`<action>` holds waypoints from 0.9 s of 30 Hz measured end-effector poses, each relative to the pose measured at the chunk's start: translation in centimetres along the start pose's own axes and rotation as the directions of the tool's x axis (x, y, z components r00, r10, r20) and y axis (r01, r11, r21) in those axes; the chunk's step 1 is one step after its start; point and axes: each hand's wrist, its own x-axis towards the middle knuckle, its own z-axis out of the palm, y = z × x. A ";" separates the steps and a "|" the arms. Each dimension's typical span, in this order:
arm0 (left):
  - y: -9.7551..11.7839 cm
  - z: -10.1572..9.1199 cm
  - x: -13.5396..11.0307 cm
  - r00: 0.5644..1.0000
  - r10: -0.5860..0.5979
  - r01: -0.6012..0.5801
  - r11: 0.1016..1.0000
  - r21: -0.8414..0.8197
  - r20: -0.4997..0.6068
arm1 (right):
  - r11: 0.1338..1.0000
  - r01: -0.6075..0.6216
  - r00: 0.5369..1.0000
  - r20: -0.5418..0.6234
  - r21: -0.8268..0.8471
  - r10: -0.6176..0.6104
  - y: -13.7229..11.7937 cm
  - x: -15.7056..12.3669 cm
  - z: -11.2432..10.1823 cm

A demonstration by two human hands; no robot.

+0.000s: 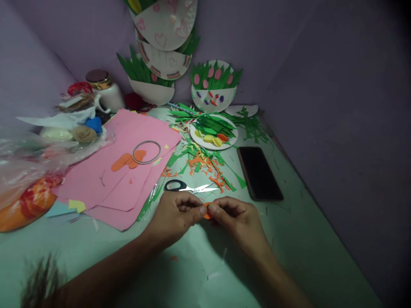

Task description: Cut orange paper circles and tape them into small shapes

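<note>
Between the thumbs and fingers of both hands is a small orange paper cutout (208,212), partly covered by the fingertips. My left hand (178,214) pinches its left side, and my right hand (239,218) pinches its right side. Just beyond my hands lies a pair of scissors (189,187) with black handles and blades parted. Farther left, several orange paper ovals (121,163) rest on pink paper sheets (112,196), beside a thin metal ring (147,161) that overlaps one of them.
A phone (260,173) lies to the right. Green and orange paper scraps (205,164) spread beyond the scissors. A paper plate (193,136) holds green strips and yellow ovals. Decorated paper plates (213,100) stand at the wall. Plastic bags (28,171) and a white jar (111,96) are left.
</note>
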 end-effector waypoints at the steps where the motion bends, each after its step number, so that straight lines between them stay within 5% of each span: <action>1: 0.0 0.1 0.0 1.000 0.007 -0.007 1.000 0.008 -0.011 | 1.000 0.011 1.000 0.006 0.001 -0.011 0.0 -0.1 0.1; 5: 0.1 0.2 0.0 1.000 -0.012 0.012 1.000 -0.011 -0.020 | 0.999 0.042 0.999 0.021 0.010 -0.042 0.2 -0.2 0.6; 12: -1.0 -0.7 0.6 0.996 -0.085 0.085 0.993 -0.084 0.003 | 0.973 -0.079 0.987 0.155 0.217 0.046 0.3 0.2 -0.2; 15: -1.0 -1.0 0.8 0.996 -0.089 0.091 0.992 -0.090 0.023 | 0.985 -0.041 0.979 0.206 0.165 0.006 0.0 -0.1 -0.3; 19: -0.2 -1.1 0.5 0.996 -0.074 0.077 0.995 -0.065 0.045 | 1.000 0.024 0.987 0.159 0.017 -0.026 -0.1 -0.3 0.0; 27: -0.5 -0.8 0.3 0.986 0.021 0.005 0.988 -0.152 0.167 | 0.995 0.100 0.994 0.044 -0.004 -0.100 0.3 0.0 -0.1</action>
